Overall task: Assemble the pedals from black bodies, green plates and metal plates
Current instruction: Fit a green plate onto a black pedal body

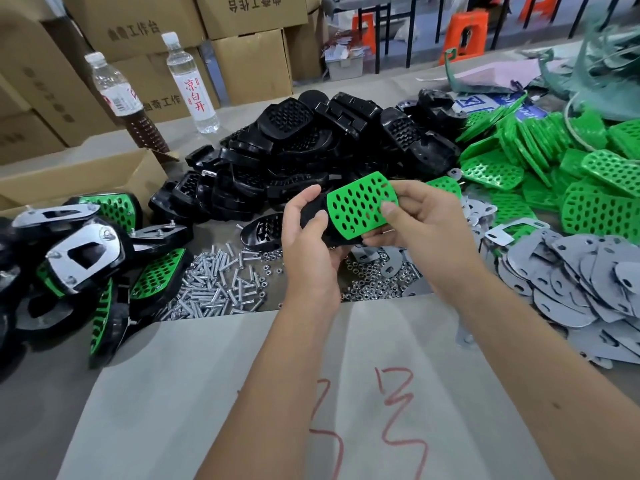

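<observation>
My left hand (306, 233) grips a black pedal body (313, 211) above the middle of the table. A perforated green plate (358, 204) lies against that body, and my right hand (420, 220) pinches its right edge with thumb and fingers. Most of the body is hidden behind the plate and my left hand. A heap of black bodies (311, 150) sits just behind my hands. Green plates (554, 168) are piled at the right, and grey metal plates (581, 275) spread below them.
Assembled pedals (76, 258) are stacked at the left. Screws (221, 285) and nuts (374, 282) lie in front of my hands, near a white sheet (242, 393) with red marks. Two bottles (187, 81) and cardboard boxes (252, 64) stand at the back left.
</observation>
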The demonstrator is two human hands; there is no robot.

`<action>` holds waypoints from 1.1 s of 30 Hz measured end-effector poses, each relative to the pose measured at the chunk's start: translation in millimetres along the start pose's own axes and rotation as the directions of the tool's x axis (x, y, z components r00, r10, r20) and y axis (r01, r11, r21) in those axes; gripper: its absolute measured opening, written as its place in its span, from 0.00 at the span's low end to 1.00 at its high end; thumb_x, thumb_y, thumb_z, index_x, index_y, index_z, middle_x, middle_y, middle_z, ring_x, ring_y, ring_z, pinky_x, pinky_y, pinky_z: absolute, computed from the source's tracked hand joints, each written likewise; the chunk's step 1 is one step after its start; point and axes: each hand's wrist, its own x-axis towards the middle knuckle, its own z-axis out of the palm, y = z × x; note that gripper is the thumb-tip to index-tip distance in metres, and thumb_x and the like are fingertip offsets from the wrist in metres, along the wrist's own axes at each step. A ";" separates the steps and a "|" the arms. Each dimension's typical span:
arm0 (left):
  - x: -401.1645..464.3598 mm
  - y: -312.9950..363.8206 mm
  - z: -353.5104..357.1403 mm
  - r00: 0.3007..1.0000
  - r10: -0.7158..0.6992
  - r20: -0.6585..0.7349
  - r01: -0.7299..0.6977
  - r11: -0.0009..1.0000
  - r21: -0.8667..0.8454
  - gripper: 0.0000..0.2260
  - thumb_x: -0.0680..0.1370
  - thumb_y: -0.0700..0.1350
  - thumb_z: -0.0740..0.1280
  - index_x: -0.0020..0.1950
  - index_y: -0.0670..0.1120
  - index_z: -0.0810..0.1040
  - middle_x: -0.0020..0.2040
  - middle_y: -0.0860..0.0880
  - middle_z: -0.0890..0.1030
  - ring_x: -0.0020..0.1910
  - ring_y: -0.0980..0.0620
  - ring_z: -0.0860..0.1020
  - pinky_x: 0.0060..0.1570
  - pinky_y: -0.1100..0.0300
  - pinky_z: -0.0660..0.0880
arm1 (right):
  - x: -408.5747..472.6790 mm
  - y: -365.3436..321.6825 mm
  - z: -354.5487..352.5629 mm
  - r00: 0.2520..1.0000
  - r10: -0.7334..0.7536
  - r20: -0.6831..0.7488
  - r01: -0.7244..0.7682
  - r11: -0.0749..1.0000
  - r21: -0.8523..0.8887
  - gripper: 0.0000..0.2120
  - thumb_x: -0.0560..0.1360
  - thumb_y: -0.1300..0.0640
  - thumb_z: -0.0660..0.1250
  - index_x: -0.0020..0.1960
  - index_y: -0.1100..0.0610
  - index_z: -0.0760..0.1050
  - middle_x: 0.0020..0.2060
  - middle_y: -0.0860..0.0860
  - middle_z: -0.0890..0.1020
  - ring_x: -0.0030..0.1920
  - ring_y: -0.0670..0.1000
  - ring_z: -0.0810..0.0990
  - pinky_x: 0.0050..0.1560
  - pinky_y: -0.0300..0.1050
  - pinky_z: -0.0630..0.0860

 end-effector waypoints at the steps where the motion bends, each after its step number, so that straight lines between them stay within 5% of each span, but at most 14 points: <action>1: 0.1 0.3 -0.2 1.000 -0.002 0.004 0.002 1.000 0.008 0.15 0.85 0.36 0.59 0.64 0.50 0.80 0.65 0.40 0.81 0.56 0.42 0.83 0.46 0.49 0.80 | -1.0 0.2 1.0 1.000 -0.009 0.026 0.009 1.000 0.004 0.11 0.83 0.69 0.64 0.62 0.59 0.79 0.49 0.54 0.89 0.43 0.58 0.89 0.43 0.47 0.86; 10: 0.7 -0.9 -0.7 1.000 0.004 0.019 -0.005 1.000 0.014 0.15 0.85 0.35 0.59 0.65 0.49 0.79 0.64 0.38 0.81 0.52 0.44 0.84 0.48 0.46 0.80 | -4.4 0.7 3.6 0.989 -0.095 0.113 0.102 0.993 -0.059 0.19 0.78 0.73 0.68 0.68 0.62 0.77 0.51 0.57 0.88 0.42 0.55 0.87 0.48 0.55 0.86; 17: 1.4 -1.9 -1.6 1.000 0.012 0.007 -0.012 1.000 0.020 0.14 0.85 0.37 0.61 0.63 0.51 0.80 0.64 0.40 0.82 0.59 0.40 0.84 0.51 0.45 0.81 | 0.6 7.2 0.5 0.993 -0.108 0.055 0.110 0.993 -0.043 0.17 0.80 0.71 0.68 0.65 0.58 0.80 0.49 0.55 0.88 0.40 0.52 0.84 0.41 0.43 0.82; 21: 2.0 -1.6 -2.2 1.000 -0.005 -0.013 0.005 1.000 -0.018 0.15 0.87 0.40 0.58 0.61 0.52 0.83 0.65 0.43 0.82 0.62 0.42 0.83 0.54 0.44 0.84 | 4.2 6.2 -1.7 0.982 -0.099 -0.162 0.113 0.990 0.083 0.12 0.81 0.67 0.68 0.59 0.53 0.81 0.46 0.49 0.89 0.44 0.48 0.86 0.40 0.38 0.80; 25: 1.8 -1.2 -0.7 1.000 -0.025 -0.017 0.024 0.998 -0.051 0.16 0.88 0.42 0.55 0.61 0.52 0.83 0.70 0.44 0.79 0.68 0.40 0.79 0.56 0.41 0.83 | 7.8 1.3 -8.5 0.932 -0.052 -0.359 0.120 0.979 0.168 0.08 0.84 0.62 0.64 0.58 0.55 0.81 0.43 0.47 0.88 0.43 0.48 0.86 0.39 0.43 0.82; 30: 1.2 -2.1 1.6 0.997 -0.076 0.011 0.076 0.994 -0.082 0.14 0.89 0.47 0.54 0.65 0.47 0.78 0.67 0.37 0.79 0.65 0.40 0.80 0.54 0.44 0.83 | -2.0 -3.2 1.2 0.978 -0.109 -0.179 0.114 0.993 0.020 0.10 0.87 0.55 0.58 0.57 0.46 0.78 0.41 0.53 0.84 0.26 0.56 0.82 0.21 0.42 0.73; 33: 1.4 -2.5 2.1 0.994 -0.089 0.068 0.092 0.994 -0.049 0.16 0.89 0.51 0.53 0.69 0.45 0.74 0.67 0.35 0.79 0.59 0.41 0.81 0.55 0.42 0.81 | -3.0 -1.9 8.8 0.989 -0.119 -0.082 0.108 0.986 -0.131 0.09 0.85 0.56 0.63 0.57 0.44 0.79 0.45 0.49 0.82 0.30 0.53 0.83 0.22 0.43 0.74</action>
